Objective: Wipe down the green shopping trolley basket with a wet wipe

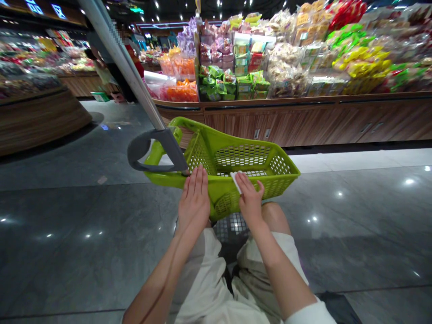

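A lime-green plastic shopping basket point(246, 143) with perforated walls stands before my knees, and nothing shows inside it. My left hand point(195, 198) lies with its fingers stretched out together over the near rim, close to the foot of the grey handle. My right hand point(250, 198) presses a folded white cloth point(235, 181) against the same rim further right; its thumb sticks out to the side. Whether the cloth is fabric or paper I cannot tell. The grey looped grip point(155, 150) with its metal pole point(135, 76) rises to the upper left.
Behind the basket runs a wooden display counter point(290, 119) heaped with bagged snacks point(219, 83). A curved wooden stand point(40, 119) is at left. Further back, a person point(104, 58) stands in the aisle. The tiled floor point(84, 243) is grey and shiny.
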The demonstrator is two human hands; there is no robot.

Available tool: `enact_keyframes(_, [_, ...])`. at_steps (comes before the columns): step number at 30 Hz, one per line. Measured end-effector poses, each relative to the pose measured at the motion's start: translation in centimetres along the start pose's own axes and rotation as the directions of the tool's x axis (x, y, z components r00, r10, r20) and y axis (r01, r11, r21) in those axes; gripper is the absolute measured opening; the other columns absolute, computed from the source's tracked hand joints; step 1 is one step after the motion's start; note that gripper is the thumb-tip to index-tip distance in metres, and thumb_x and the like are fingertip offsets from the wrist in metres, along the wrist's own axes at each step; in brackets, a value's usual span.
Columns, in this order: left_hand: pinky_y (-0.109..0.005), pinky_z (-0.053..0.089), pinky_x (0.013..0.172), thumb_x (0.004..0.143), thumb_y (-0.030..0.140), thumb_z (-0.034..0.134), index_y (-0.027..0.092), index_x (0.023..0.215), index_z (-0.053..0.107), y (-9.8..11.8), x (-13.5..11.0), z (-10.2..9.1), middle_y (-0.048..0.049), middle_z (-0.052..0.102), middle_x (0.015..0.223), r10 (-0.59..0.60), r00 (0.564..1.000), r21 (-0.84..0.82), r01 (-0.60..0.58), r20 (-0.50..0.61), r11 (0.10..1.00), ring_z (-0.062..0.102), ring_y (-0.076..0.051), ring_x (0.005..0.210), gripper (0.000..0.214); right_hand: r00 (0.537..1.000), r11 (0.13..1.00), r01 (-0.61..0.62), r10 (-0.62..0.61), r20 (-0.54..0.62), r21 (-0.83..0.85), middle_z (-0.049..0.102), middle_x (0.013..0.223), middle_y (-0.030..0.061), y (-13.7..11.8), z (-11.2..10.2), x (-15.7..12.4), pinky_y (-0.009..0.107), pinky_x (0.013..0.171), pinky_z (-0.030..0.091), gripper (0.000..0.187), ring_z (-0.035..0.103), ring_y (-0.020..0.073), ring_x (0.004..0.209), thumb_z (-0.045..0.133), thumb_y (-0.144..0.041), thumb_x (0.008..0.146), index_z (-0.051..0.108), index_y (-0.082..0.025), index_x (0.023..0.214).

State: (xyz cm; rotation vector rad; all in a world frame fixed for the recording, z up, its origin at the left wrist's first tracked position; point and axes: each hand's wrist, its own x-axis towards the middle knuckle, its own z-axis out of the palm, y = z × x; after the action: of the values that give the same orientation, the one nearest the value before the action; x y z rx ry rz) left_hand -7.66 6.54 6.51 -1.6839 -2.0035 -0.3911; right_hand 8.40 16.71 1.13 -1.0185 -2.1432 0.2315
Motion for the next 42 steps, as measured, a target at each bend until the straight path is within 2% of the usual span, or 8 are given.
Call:
enact_keyframes(5, [-0.045,0.023,0.125,0.088,0.005,0.037,0.003,0.157,0.013,-0.9,-0.2,-0.1,-0.0154,0.021,0.165,0.071,0.997,0.005,-0.071,0.021,0.997,0.016,-0.025,0.154,0.072,0.980,0.983,-0.177,0.171,-0.101,-0.052,0.054,0.149,0.0038,3.0,-0.3,-0.6,0.047,0.114,0.016,0.078,0.046,0.0175,0.140,0.036,0.001,0.074,0.047,-0.029,0.145])
enact_keyframes(15, [-0.046,0.024,0.124,0.089,0.006,0.038,0.001,0.156,0.016,-0.6,-0.2,-0.5,-0.0195,0.021,0.164,0.092,0.996,-0.003,-0.092,0.012,0.996,0.013,-0.026,0.154,0.070,0.983,0.984,0.146,-0.155,0.094,0.100,0.044,0.156,0.0067,-7.8,0.6,1.8,0.043,0.117,0.012,0.079,0.035,0.0119,0.147,0.034,0.002,0.074,0.040,-0.022,0.149])
enact_keyframes(19, [-0.047,0.025,0.124,0.090,0.007,0.038,0.001,0.156,0.012,-0.3,-0.2,-0.5,-0.0197,0.020,0.164,0.074,0.997,-0.003,-0.074,0.016,0.997,0.012,-0.026,0.154,0.072,0.991,0.993,0.110,-0.112,0.076,0.033,0.044,0.156,0.0053,-4.3,0.5,0.8,0.044,0.117,0.014,0.084,0.037,0.0133,0.146,0.034,0.003,0.071,0.038,-0.025,0.151])
enact_keyframes(25, [-0.047,0.022,0.125,0.088,0.007,0.042,-0.001,0.155,0.013,-0.3,-0.3,-0.3,-0.0204,0.019,0.164,0.059,0.997,-0.012,-0.058,0.040,0.998,0.010,-0.027,0.154,0.074,0.978,0.978,-0.195,0.189,-0.088,-0.073,0.051,0.151,0.0049,3.1,-0.4,-0.9,0.048,0.115,0.018,0.080,0.044,0.0167,0.142,0.034,0.001,0.073,0.045,-0.029,0.146])
enact_keyframes(29, [-0.048,0.023,0.125,0.088,0.007,0.042,-0.002,0.155,0.017,-0.2,-0.2,-0.3,-0.0207,0.019,0.164,0.050,0.998,-0.005,-0.050,0.047,0.999,0.010,-0.028,0.154,0.072,0.969,0.972,-0.235,0.232,-0.088,-0.031,0.054,0.148,0.0068,0.4,-0.1,0.1,0.049,0.115,0.018,0.075,0.045,0.0169,0.141,0.034,0.000,0.075,0.050,-0.026,0.143])
enact_keyframes(35, [-0.048,0.025,0.124,0.091,0.008,0.037,0.001,0.155,0.020,0.0,-0.2,-0.5,-0.0198,0.022,0.163,0.045,0.998,-0.012,-0.045,0.031,0.999,0.013,-0.027,0.154,0.066,0.989,0.989,0.105,-0.115,0.095,0.108,0.048,0.153,0.0071,-8.3,0.7,2.0,0.043,0.118,0.013,0.073,0.037,0.0138,0.145,0.035,0.001,0.077,0.044,-0.021,0.146])
enact_keyframes(38, [-0.047,0.024,0.124,0.091,0.008,0.037,0.001,0.155,0.018,0.0,-0.2,-0.6,-0.0193,0.023,0.163,0.040,0.999,-0.020,-0.039,0.028,0.999,0.014,-0.027,0.154,0.067,0.984,0.986,0.145,-0.153,0.092,0.088,0.046,0.155,0.0066,-7.4,0.6,1.7,0.043,0.118,0.011,0.078,0.037,0.0134,0.145,0.036,0.002,0.075,0.040,-0.023,0.149])
enact_keyframes(42, [-0.048,0.023,0.125,0.090,0.009,0.040,0.002,0.156,0.012,0.0,-0.2,-0.5,-0.0196,0.022,0.164,0.035,0.999,-0.037,-0.033,0.035,0.999,0.013,-0.027,0.154,0.073,0.998,0.999,0.045,-0.045,0.038,-0.007,0.048,0.153,0.0065,-1.6,0.2,0.2,0.045,0.117,0.013,0.084,0.041,0.0154,0.144,0.037,0.003,0.071,0.039,-0.026,0.150])
